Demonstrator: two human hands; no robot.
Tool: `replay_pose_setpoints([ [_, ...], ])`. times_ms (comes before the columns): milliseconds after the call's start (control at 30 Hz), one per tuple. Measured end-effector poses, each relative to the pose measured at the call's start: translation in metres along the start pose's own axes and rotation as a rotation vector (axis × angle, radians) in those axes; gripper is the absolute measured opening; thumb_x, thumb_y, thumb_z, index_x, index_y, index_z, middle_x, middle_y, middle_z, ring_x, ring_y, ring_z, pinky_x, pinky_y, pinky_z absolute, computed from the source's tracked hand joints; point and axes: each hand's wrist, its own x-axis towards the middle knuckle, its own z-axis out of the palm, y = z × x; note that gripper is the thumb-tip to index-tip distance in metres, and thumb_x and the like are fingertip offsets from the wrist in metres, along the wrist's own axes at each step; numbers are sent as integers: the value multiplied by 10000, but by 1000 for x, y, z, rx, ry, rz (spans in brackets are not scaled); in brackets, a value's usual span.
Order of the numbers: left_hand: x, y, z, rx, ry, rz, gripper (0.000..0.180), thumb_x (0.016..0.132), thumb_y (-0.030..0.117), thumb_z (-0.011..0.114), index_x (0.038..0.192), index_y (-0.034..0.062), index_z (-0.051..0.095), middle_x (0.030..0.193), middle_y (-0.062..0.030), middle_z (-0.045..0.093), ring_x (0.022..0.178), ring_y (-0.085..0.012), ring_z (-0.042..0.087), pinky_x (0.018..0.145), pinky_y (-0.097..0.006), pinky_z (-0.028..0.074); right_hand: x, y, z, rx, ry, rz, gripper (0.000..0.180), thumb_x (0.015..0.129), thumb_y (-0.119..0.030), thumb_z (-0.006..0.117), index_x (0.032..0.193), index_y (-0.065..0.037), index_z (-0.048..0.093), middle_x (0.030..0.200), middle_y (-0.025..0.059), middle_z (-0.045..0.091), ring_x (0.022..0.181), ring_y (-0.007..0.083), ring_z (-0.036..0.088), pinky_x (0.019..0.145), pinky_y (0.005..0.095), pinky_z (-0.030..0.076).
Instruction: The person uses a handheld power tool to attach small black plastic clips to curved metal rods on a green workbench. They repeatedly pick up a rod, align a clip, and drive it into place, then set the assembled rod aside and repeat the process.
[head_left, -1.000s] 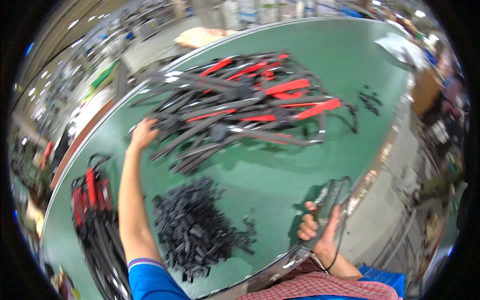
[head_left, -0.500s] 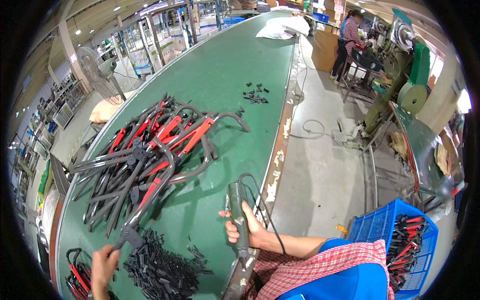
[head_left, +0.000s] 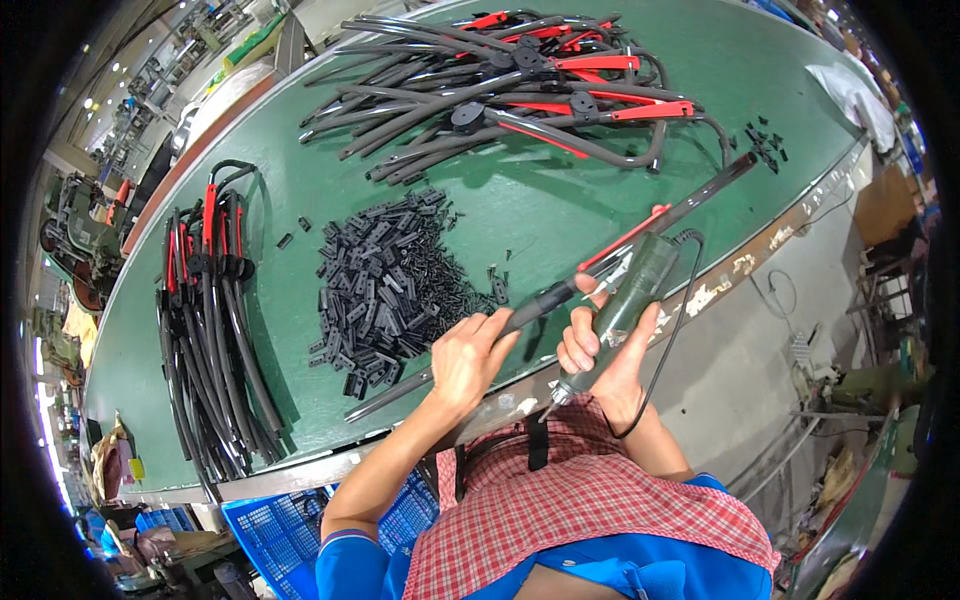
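Two bare hands work at a green table's [head_left: 300, 210] near edge. Left hand [head_left: 468, 355] is closed around a long black tube [head_left: 640, 238] with a red handle, which runs up and rightward past it. Right hand [head_left: 600, 345], just beside it, grips a green power driver [head_left: 628, 295], tip pointing downward. Small black clips [head_left: 385, 285] lie heaped just beyond the left hand.

- Hands: two, left hand [head_left: 465, 360] and right hand [head_left: 600, 345].
- Long-handled tool [head_left: 640, 235] held across the near desk edge: one.
- Powered driver [head_left: 625, 300] with cord: one.
- Heaps of long-handled tools: two, far heap [head_left: 500, 85] and left heap [head_left: 215, 320]; pieces overlap, not countable.
- Pile of small black parts [head_left: 385, 285]: one; smaller scatter [head_left: 765, 140] far right: one.
- Blue crate [head_left: 290, 515]: one.
- Green desk [head_left: 300, 190]: one.
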Motion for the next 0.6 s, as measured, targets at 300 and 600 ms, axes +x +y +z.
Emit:
replay_pose_setpoints([
  [300,16,-10,-10,-138,-155,76,299,813,180,647,1071,30,635,923,-148,646,846,-301,620,731,-370,508,9,17,-3,-62,128,96,960,796,-793,367,1459,-110,240,587,11,432,460,146,434,460,303,397],
  [600,105,-39,23,203,-110,-9,193,786,200,612,857,22,632,863,-157,637,861,-344,612,745,-438,505,10,24,11,-159,175,140,1000,771,-823,351,1453,-98,250,575,8,408,446,140,421,464,302,394],
])
